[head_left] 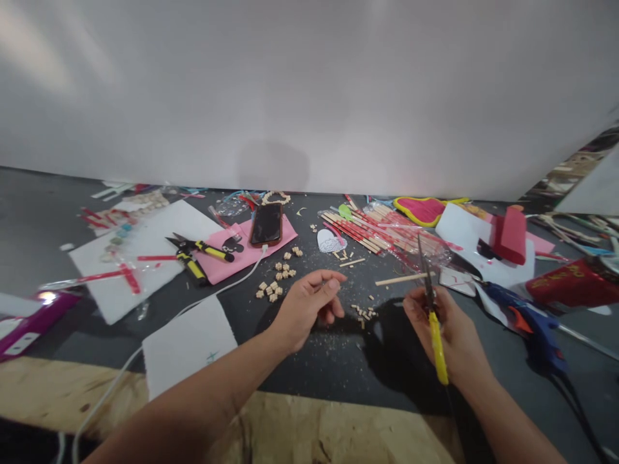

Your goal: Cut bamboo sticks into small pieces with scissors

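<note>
My right hand (449,328) is closed around long-nose pliers (438,341) with a yellow handle, their slim metal jaws pointing up and away. A thin wooden stick (399,280) reaches leftward from beside the jaws, close to the thumb and fingertips. My left hand (309,306) hovers over the dark table, its fingers loosely bent and apart, with nothing visible in them. Between the hands lie several short cut wood pieces (363,314) and scattered crumbs. Left of my left hand, small clusters of wooden bits (273,290) sit in groups. Another short stick (352,262) rests farther back.
Wooden chopsticks in red-printed wrappers (367,232) lie at the back. A phone (267,224) on pink paper (213,264) has a white cable attached. Black-and-yellow pliers (193,258) lie at left. A blue glue gun (527,322) and a red can (573,283) are at right.
</note>
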The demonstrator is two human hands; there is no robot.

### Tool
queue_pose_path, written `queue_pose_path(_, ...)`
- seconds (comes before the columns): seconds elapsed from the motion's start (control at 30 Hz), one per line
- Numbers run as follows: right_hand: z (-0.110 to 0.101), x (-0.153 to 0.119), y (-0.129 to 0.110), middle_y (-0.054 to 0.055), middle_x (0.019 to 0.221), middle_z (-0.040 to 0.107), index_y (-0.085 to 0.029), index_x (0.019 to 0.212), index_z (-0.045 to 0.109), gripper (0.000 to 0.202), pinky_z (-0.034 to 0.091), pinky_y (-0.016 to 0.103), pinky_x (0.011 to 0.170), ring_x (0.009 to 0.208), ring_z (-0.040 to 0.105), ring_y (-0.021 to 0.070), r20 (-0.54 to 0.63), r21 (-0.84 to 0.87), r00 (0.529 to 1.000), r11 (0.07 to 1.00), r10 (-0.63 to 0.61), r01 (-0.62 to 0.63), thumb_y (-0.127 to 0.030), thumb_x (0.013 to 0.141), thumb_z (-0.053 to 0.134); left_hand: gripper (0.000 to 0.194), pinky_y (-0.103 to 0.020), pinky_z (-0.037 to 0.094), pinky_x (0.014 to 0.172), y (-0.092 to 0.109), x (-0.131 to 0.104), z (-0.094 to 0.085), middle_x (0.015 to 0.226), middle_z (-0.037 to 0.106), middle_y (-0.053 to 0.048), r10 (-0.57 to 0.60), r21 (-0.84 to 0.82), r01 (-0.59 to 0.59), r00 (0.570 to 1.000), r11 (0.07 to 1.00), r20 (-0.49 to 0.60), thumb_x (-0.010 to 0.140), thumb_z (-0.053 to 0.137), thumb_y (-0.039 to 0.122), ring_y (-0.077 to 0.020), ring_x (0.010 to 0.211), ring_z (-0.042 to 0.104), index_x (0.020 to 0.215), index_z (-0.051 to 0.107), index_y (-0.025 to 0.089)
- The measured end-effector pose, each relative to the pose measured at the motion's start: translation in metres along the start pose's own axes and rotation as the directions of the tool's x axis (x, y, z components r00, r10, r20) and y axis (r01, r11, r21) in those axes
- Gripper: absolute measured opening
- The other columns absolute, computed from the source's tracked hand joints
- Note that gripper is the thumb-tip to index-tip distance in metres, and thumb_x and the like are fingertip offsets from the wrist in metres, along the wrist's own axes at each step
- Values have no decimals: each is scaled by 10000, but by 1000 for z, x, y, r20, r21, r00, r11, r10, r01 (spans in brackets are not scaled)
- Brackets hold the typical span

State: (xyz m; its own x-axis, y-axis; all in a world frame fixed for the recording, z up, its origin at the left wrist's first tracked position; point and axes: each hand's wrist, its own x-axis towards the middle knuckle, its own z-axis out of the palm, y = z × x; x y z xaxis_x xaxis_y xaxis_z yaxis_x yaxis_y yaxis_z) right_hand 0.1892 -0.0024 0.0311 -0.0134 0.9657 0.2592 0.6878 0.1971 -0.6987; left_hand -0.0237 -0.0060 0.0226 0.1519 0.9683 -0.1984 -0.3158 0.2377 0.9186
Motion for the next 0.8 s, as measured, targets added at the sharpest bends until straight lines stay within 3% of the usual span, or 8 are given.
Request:
queue_pose_path(0.13, 0, 0, -2, 25, 691, 580, -212, 799, 470, 234, 440, 278, 561, 584, 558, 150, 55, -20, 998, 999, 36, -35, -434, 727, 490, 327, -142, 308, 403, 0, 2, -2, 454, 503, 60, 57, 110, -53, 998, 992, -35, 681, 640, 348, -52, 407, 450, 935, 559, 160)
queue_pose_path(0.27, 1, 1, -1, 26, 692, 574, -209, 779, 475, 216, 434, 279, 552, 579, 550, 147, 33, -27, 999, 999, 34, -33, -418, 725, 494, 306, -180, 393, 512, -4, 0, 0, 585, 572, 30, 153, 409, -159, 987, 899, 47, 686, 617, 250, -83, 528, 531, 977, 566, 172)
queue_pose_path(0.33, 2, 2, 1, 24, 690, 564, -207, 773, 471, 204, 434, 280, 559, 583, 544, 145, 5, -13, 1000, 1000, 5, -5, -404, 724, 492, 265, -217, 428, 600, -6, -3, 2, 715, 630, -8, 248, 604, -298, 954, 739, 167, 720, 564, 218, -103, 615, 557, 982, 585, 188)
queue_pose_path(0.4, 4, 2, 4, 25, 699, 562, -205, 794, 470, 209, 438, 279, 572, 599, 547, 146, 3, 11, 1000, 1000, -6, 6, -402, 729, 493, 223, -280, 431, 739, -8, -6, 2, 866, 646, -45, 313, 731, -485, 873, 480, 374, 762, 516, 238, -145, 782, 573, 960, 616, 211)
queue_pose_path(0.47, 5, 1, 5, 28, 711, 567, -201, 825, 472, 227, 443, 279, 579, 614, 554, 149, 8, 32, 1000, 999, -1, 1, -408, 734, 495, 225, -358, 370, 872, -9, -9, 3, 1030, 607, -77, 313, 753, -621, 775, 217, 549, 786, 500, 325, -203, 996, 514, 933, 643, 233)
queue_pose_path(0.53, 5, 1, 5, 33, 729, 575, -197, 846, 477, 237, 447, 281, 590, 627, 560, 151, 11, 42, 1000, 999, -1, 0, -408, 739, 495, 277, -423, 304, 931, -10, -11, 4, 1197, 519, -91, 279, 748, -662, 727, 45, 627, 774, 500, 432, -257, 1149, 400, 924, 657, 260)
queue_pose_path(0.63, 4, 1, 3, 31, 728, 577, -198, 841, 480, 229, 445, 281, 593, 620, 559, 148, 15, 41, 1000, 999, -3, 2, -405, 745, 491, 321, -488, 220, 967, -11, -12, 3, 1338, 392, -68, 236, 754, -652, 723, -76, 649, 773, 462, 503, -293, 1247, 269, 938, 655, 307)
queue_pose_path(0.8, 3, 0, 2, 26, 723, 577, -202, 829, 471, 230, 436, 265, 591, 621, 556, 142, 48, 23, 999, 1000, -5, 4, -416, 746, 494, 354, -509, 152, 993, -14, -7, -1, 1336, 393, -71, 264, 811, -572, 769, -122, 582, 799, 417, 501, -284, 1262, 247, 1010, 625, 307)
